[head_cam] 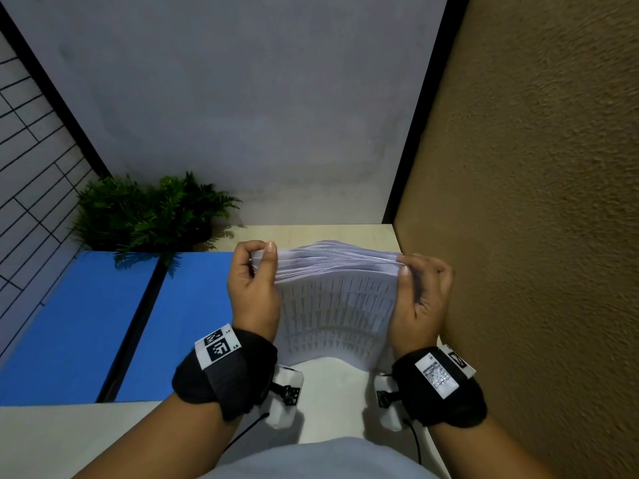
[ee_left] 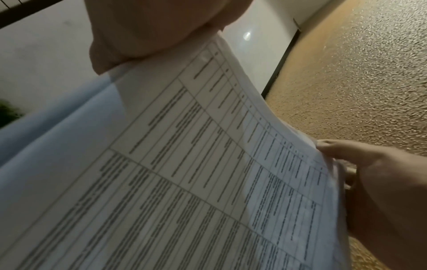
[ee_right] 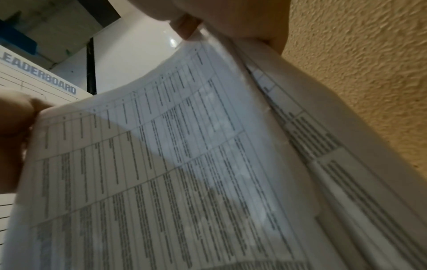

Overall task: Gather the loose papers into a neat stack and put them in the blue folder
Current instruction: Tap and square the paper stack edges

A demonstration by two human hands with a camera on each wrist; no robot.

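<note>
A thick stack of printed papers point(head_cam: 337, 305) stands nearly upright on the cream table point(head_cam: 332, 392), its lower edge on the tabletop and its top edges fanned. My left hand point(head_cam: 254, 281) grips the stack's left side, thumb over the top corner. Gripping the right side is my right hand point(head_cam: 420, 292), fingers curled behind the sheets. Both wrist views are filled by the printed top sheet point(ee_left: 184, 173) point(ee_right: 173, 164), and each shows the opposite hand at the far edge. The blue folder point(head_cam: 103, 326) lies open flat on the table to the left, with a dark spine down its middle.
A potted fern point(head_cam: 152, 212) sits at the back left, overhanging the folder's far edge. A rough tan wall point(head_cam: 536, 202) runs close along the right side. A white lined board point(head_cam: 31, 150) stands at the left, and a grey wall behind.
</note>
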